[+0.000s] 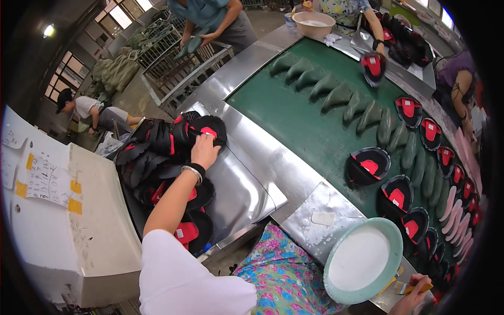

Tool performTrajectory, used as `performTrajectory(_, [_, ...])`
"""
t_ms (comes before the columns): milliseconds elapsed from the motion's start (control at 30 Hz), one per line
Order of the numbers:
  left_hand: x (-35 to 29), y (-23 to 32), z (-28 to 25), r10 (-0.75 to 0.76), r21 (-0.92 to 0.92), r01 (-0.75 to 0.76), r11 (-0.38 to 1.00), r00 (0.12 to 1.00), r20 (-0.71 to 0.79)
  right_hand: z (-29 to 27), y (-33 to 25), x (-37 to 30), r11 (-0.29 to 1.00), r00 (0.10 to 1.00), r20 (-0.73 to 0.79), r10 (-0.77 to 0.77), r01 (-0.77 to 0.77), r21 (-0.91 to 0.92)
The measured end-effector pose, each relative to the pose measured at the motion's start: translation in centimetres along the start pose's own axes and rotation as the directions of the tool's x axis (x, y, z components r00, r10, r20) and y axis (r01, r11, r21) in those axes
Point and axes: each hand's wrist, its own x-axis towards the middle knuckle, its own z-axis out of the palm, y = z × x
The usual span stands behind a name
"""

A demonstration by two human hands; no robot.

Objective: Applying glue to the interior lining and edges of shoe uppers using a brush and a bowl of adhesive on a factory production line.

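My left hand (206, 151), with a bracelet at the wrist, reaches to the edge of a black shoe upper (217, 127) with red lining. Its fingers close on that upper, at the top of a heap of similar shoe uppers (160, 140) on the metal tray (249, 181). At the lower right, my right hand (413, 298) is wrapped round the yellow-orange handle of a brush (402, 287). Beside it a pale green basin (397, 236) holds white liquid (361, 258). The lower part of my right hand is cut off by the picture's rim.
A green conveyor belt (252, 97) carries dark green shoe lasts (337, 98), black-and-red uppers (397, 195) and pink pieces (455, 220). Across it a person's hand (379, 48) holds an upper near a pink basin (315, 23). Another person (212, 23) handles lasts beside a metal cage (184, 73).
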Motion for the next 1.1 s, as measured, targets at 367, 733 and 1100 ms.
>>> performTrajectory(367, [2.9, 9.5, -3.6, 0.713, -0.165, -0.694, 0.701, 0.679, 0.175, 4.1, 0.2, -2.4, 0.995, 0.954, 0.299, 0.022, 0.009, -0.102])
performTrajectory(733, [-8.6, 22.6, -14.0, 0.731, -0.723, -0.666, 0.186, 0.586, -0.351, 10.9, -1.4, -6.1, 0.861, 0.517, 0.789, -0.332, 0.508, 0.030])
performTrajectory(1100, [-16.8, 22.0, -10.8, 0.804, -0.882, 0.471, -0.004, 0.526, 0.277, 5.7, -1.8, -7.1, 0.987, 0.395, 0.909, -0.130, -0.034, 0.156])
